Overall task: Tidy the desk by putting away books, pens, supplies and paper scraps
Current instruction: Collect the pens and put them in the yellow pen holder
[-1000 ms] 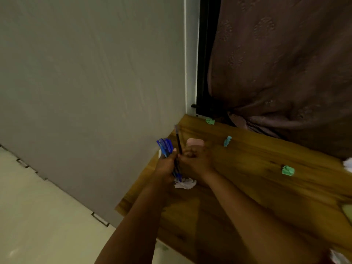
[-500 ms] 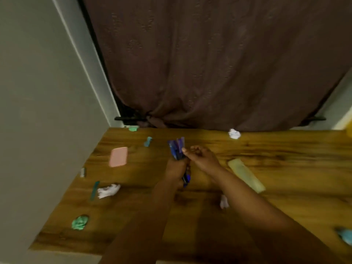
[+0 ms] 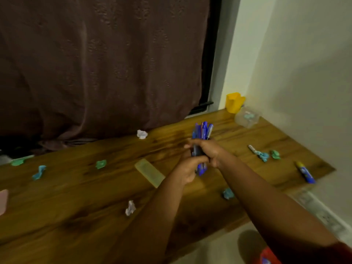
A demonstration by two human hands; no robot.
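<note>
Far to the left of the fingers, a pink eraser (image 3: pixel 3 201) lies at the frame edge on the wooden surface (image 3: pixel 76 197), then a green paper scrap (image 3: pixel 17 162), a blue scrap (image 3: pixel 39 172) and another green scrap (image 3: pixel 101 164). Nearer, a white scrap (image 3: pixel 130 208) lies below-left of the fingers, another white scrap (image 3: pixel 142 134) above-left by the brown curtain (image 3: pixel 95 63), and a pale yellow-green ruler (image 3: pixel 149 172) just left of them. The left hand (image 3: pixel 187 168) and right hand (image 3: pixel 206 151) meet over the surface, fingers of both curled tight around a bundle of blue pens (image 3: pixel 202 141), held upright with caps above the fingers. Below-right lies a crumpled blue scrap (image 3: pixel 228 193). Right of the fingers lie a blue scrap (image 3: pixel 263 156), a green one (image 3: pixel 275 154) and a blue-and-yellow marker (image 3: pixel 305 172). Up-right stand a yellow cup (image 3: pixel 234 102) and a clear container (image 3: pixel 247 117).
</note>
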